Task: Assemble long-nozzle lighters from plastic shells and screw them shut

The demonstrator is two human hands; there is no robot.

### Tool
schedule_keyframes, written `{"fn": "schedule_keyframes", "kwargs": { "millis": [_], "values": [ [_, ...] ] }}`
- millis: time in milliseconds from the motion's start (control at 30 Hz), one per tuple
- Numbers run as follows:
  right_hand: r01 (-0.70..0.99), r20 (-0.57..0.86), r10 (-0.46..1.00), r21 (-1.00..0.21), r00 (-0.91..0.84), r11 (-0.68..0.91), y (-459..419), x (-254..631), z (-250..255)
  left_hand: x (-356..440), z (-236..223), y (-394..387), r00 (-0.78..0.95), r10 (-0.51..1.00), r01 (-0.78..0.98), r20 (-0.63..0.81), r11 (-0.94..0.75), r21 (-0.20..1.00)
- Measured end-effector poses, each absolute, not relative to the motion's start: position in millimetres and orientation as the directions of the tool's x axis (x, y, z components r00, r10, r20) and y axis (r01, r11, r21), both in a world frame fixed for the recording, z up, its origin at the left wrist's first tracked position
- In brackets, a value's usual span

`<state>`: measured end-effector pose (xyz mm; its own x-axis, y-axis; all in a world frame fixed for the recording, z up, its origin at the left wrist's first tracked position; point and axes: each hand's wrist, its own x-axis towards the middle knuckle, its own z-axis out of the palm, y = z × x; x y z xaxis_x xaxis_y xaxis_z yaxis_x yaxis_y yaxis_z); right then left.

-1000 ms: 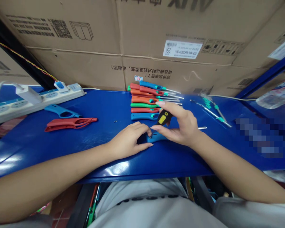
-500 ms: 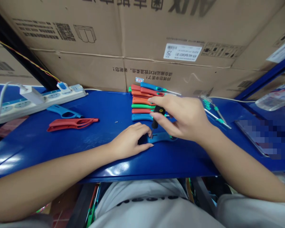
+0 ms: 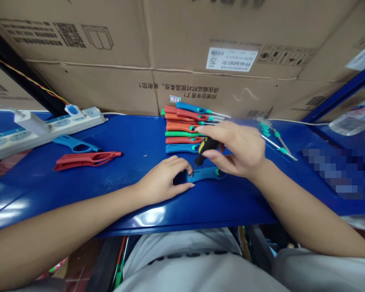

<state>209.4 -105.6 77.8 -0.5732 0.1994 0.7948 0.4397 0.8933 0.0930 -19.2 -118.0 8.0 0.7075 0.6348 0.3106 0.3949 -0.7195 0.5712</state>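
My right hand grips a short black-and-yellow screwdriver. Its shaft leans down to the left end of a blue long-nosed lighter lying on the table. My left hand is closed around that same end, thumb on the near side and fingertips beside the screwdriver tip. Just beyond, finished-looking lighters with red, orange, green and blue handles lie stacked side by side, their metal tubes pointing right. My right hand partly covers them. Small metal pieces, perhaps screws, sit left of the stack.
Loose blue and red handle shells lie at the left, near a white power strip. Metal tubes with green parts and a plastic bottle are at the right. Cardboard boxes stand behind the blue table.
The screwdriver has turned in my right hand and its handle now tilts more to the right, showing yellow. My left hand stays on the blue lighter. The camera view has shifted slightly.
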Motion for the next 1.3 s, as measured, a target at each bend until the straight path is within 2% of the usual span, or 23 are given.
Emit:
{"fn": "schedule_keyframes", "kwargs": {
  "millis": [133,167,233,333,400,467,567,633,833,900,1000,1067,1100,1233,1300],
  "values": [
    [0.349,0.714,0.450,-0.297,-0.537,0.889,-109.8,201.9,77.1,-19.3,7.7,-117.6,0.715,0.636,0.398,0.291,-0.712,0.579],
    [0.343,0.699,0.480,-0.342,-0.530,0.875,-110.3,200.5,76.7,-19.3,7.4,-117.5,0.716,0.636,0.399,0.288,-0.711,0.578],
    [0.375,0.740,0.451,-0.284,-0.499,0.882,-110.4,199.4,75.6,-19.4,6.9,-117.5,0.715,0.636,0.401,0.291,-0.714,0.574],
    [0.466,0.823,0.299,-0.047,-0.483,0.883,-109.9,200.9,73.5,-19.4,6.9,-117.6,0.715,0.631,0.397,0.300,-0.720,0.569],
    [0.483,0.836,0.234,0.042,-0.496,0.875,-110.2,201.7,72.5,-19.3,7.6,-117.7,0.715,0.629,0.394,0.305,-0.723,0.568],
    [0.444,0.823,0.262,-0.014,-0.503,0.896,-110.9,200.8,72.3,-19.1,8.6,-117.8,0.713,0.631,0.399,0.306,-0.724,0.563],
    [0.343,0.724,0.430,-0.277,-0.539,0.898,-111.3,198.0,72.9,-18.8,9.2,-117.9,0.716,0.631,0.405,0.298,-0.724,0.559],
    [0.334,0.696,0.471,-0.336,-0.542,0.881,-110.2,197.5,72.7,-18.9,8.6,-117.9,0.717,0.631,0.407,0.295,-0.723,0.558],
    [0.512,0.814,0.304,-0.010,-0.495,0.859,-108.7,201.2,71.2,-19.4,7.0,-117.5,0.719,0.623,0.392,0.308,-0.729,0.561],
    [0.463,0.818,0.295,-0.041,-0.494,0.886,-109.8,200.2,72.0,-19.4,7.5,-117.3,0.717,0.626,0.398,0.306,-0.728,0.558],
    [0.344,0.754,0.409,-0.255,-0.514,0.904,-110.5,197.4,73.0,-19.5,8.0,-117.4,0.719,0.630,0.405,0.292,-0.722,0.561],
    [0.340,0.733,0.445,-0.302,-0.515,0.891,-109.7,196.9,72.6,-19.7,7.7,-117.7,0.719,0.631,0.406,0.291,-0.721,0.562],
    [0.368,0.749,0.430,-0.264,-0.505,0.892,-109.1,197.3,72.3,-19.8,7.5,-117.8,0.718,0.631,0.406,0.295,-0.723,0.559],
    [0.491,0.836,0.237,0.044,-0.495,0.870,-108.4,200.4,72.0,-19.6,7.0,-118.0,0.714,0.626,0.401,0.314,-0.733,0.550],
    [0.476,0.849,0.202,0.066,-0.489,0.877,-109.6,200.1,72.9,-19.5,6.9,-117.7,0.715,0.626,0.400,0.311,-0.732,0.552]
  ]
}}
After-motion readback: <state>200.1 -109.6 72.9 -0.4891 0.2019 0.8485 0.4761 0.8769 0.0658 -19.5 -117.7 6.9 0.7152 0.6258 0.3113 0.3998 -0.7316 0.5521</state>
